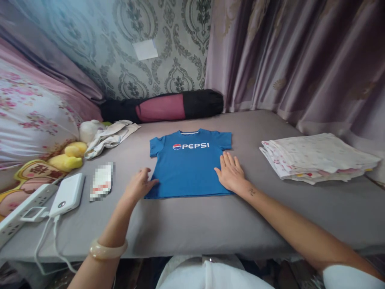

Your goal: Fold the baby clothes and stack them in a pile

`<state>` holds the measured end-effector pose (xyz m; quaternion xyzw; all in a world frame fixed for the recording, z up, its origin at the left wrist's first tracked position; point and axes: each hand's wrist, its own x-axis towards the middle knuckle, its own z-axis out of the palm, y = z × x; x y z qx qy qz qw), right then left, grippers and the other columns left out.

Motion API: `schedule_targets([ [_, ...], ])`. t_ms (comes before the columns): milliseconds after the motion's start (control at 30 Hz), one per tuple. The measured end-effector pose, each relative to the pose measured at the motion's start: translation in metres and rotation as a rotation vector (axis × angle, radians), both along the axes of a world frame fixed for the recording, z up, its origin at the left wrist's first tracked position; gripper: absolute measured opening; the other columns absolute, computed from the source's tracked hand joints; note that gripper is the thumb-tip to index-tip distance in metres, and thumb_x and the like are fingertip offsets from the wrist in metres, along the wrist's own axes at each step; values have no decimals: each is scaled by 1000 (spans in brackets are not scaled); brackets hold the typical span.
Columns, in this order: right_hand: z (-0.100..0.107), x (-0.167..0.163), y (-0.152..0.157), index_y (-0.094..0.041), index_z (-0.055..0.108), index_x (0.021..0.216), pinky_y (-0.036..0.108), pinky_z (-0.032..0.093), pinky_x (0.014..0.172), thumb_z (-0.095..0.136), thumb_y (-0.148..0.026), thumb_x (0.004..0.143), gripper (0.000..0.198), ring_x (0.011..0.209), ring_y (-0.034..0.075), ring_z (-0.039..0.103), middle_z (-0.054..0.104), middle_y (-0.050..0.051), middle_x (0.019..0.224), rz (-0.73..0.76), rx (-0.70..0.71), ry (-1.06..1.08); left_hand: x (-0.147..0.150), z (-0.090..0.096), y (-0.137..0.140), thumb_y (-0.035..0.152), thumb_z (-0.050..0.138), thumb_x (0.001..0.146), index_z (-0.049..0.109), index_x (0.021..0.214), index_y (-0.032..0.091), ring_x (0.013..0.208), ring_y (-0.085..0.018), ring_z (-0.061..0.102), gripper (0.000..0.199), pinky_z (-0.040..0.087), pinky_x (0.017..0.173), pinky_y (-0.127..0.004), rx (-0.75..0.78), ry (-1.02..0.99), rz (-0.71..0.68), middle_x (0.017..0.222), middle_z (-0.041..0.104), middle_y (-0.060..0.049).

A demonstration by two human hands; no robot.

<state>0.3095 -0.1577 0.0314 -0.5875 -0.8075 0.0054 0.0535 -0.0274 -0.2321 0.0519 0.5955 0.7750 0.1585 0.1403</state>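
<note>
We see a grey sheet (186, 228) with a long bag (162, 108) along its far edge and a stack of cloths (319, 154) at right. A blue T-shirt (189, 172) lies flat mid-sheet. The right hand (231, 171) rests open on its right edge; the left hand (138, 185), open, fingers bent, is at its near left corner, contact unclear.

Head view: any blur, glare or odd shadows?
Head view: PEPSI print on the blue shirt is legible; soft shadow on the grey sheet below the left hand; small item left of that hand is pixelated beyond reading; no strong glare apparent.
</note>
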Motion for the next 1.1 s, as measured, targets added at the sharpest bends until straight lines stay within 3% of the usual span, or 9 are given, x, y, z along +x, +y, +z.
schedule_targets([
  [67,4,-18,-3,-4,31,149,45,12,119,27,-40,97,64,147,28,15,21,17,158,108,-5,40,38,-2,10,35,55,83,56,112,20,109,-28,59,33,47,94,-40,120,65,-185,112,62,-14],
  [167,4,-42,-3,-5,29,150,44,16,119,22,-38,98,63,147,28,17,22,16,158,238,-144,85,106,-16,24,20,40,88,53,123,13,126,-28,50,38,40,106,-44,216,74,-484,130,56,-19],
  [233,2,-49,1,-5,28,151,47,14,119,22,-34,97,61,147,28,15,19,16,159,262,-205,87,141,-29,27,13,36,86,47,132,8,137,-30,40,47,35,111,-48,203,92,-515,140,48,-22],
  [333,0,-47,17,-5,25,152,50,10,119,22,-31,97,61,148,28,10,14,15,160,249,-224,81,166,-43,24,20,33,92,38,143,7,142,-33,32,53,30,113,-54,194,116,-460,149,40,-22],
  [533,-3,-47,62,-8,24,152,51,8,118,21,-35,98,61,148,28,10,14,14,160,133,-211,90,169,-46,17,50,36,95,41,145,15,142,-36,30,61,24,114,-61,258,155,-414,150,39,-20],
  [733,-13,-55,108,-12,27,152,47,10,118,20,-40,99,60,147,27,14,19,14,160,41,-126,80,172,-35,14,53,33,96,41,145,12,143,-35,28,65,26,113,-61,195,215,-427,152,35,-20],
  [933,-14,-63,155,-13,26,153,47,8,118,19,-41,100,60,147,26,14,19,13,160,-70,-127,69,175,-29,10,54,29,97,39,146,12,144,-32,27,65,26,114,-59,155,276,-421,153,34,-17],
  [1100,-9,-77,166,-11,22,153,49,8,118,17,-38,100,60,148,28,10,15,15,160,-157,-183,56,163,-20,19,57,33,95,45,142,14,139,-33,36,65,33,111,-54,157,224,-467,150,41,-16],
])
